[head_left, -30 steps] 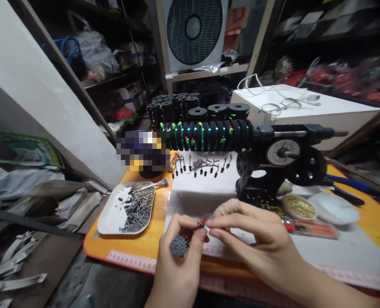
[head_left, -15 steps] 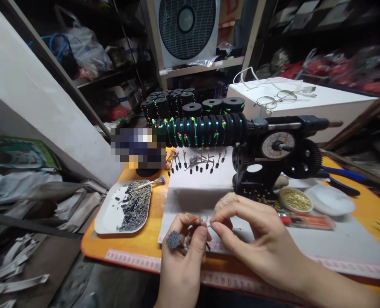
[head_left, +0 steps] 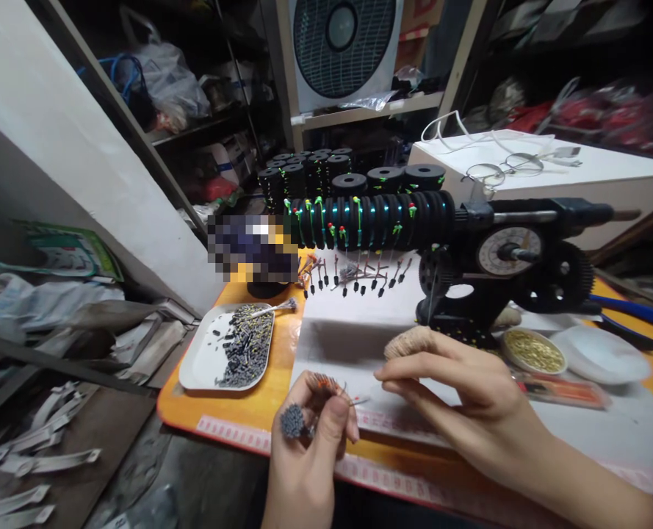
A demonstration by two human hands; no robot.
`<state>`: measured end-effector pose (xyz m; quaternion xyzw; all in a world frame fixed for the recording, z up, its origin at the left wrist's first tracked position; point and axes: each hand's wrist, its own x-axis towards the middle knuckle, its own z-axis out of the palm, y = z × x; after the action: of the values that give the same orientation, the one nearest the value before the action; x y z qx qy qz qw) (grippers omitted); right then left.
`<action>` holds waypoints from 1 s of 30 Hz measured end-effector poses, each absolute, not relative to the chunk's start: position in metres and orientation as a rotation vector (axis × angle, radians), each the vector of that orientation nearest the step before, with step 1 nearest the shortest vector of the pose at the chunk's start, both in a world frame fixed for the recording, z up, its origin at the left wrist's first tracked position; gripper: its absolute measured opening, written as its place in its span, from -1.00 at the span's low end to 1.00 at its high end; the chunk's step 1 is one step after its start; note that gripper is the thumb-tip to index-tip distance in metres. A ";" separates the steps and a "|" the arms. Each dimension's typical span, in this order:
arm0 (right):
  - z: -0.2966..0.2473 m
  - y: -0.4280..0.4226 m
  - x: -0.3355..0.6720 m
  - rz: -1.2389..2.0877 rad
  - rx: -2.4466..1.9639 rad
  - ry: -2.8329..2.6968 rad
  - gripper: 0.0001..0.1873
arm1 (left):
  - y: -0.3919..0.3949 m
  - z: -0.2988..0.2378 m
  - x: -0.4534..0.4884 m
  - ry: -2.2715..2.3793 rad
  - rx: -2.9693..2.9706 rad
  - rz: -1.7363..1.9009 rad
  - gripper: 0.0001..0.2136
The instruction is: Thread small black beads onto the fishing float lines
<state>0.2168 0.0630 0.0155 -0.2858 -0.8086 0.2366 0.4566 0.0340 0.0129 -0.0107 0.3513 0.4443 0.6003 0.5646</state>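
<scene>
My left hand (head_left: 316, 448) is closed around a bundle of thin pieces with grey round ends (head_left: 293, 421). Small orange-red bits and fine wire-like strands (head_left: 353, 400) stick out between its thumb and fingers. To the right, apart from it, my right hand (head_left: 447, 375) has its thumb and index fingertip pinched together; anything between them is too fine to make out. A beige wrap covers one of its fingers. Beyond both hands, a horizontal row of black spools (head_left: 378, 220) carries green and red beads, with small dark-ended pieces (head_left: 359, 283) hanging below on lines.
A white tray (head_left: 197, 360) of small grey, black and yellow pieces stands at left. At right are a geared winder with a dial (head_left: 510, 251), a bowl of gold-coloured bits (head_left: 534, 351), a translucent lid (head_left: 601, 354) and blue-handled pliers (head_left: 632, 312). More black spools (head_left: 386, 175) stand behind.
My right hand has drawn away from my left hand to the right, opening a gap between them. My left hand keeps its bundle. The view has shifted slightly, moving the surroundings rightward.
</scene>
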 end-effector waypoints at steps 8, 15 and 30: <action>0.015 0.062 0.218 0.573 -0.669 -2.074 -0.73 | 0.009 -0.006 0.036 1.137 0.876 1.466 -0.67; 0.015 0.058 0.217 0.618 -0.661 -2.058 -0.75 | 0.010 -0.003 0.037 1.213 0.896 1.406 -0.65; 0.025 0.055 0.215 0.480 -0.773 -2.003 -0.85 | 0.016 -0.016 0.024 1.507 1.315 1.919 -0.91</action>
<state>0.2146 0.0548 0.0253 -0.3131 -0.8113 0.1946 0.4538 0.0239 0.0160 -0.0156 0.4663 0.5343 0.6806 0.1840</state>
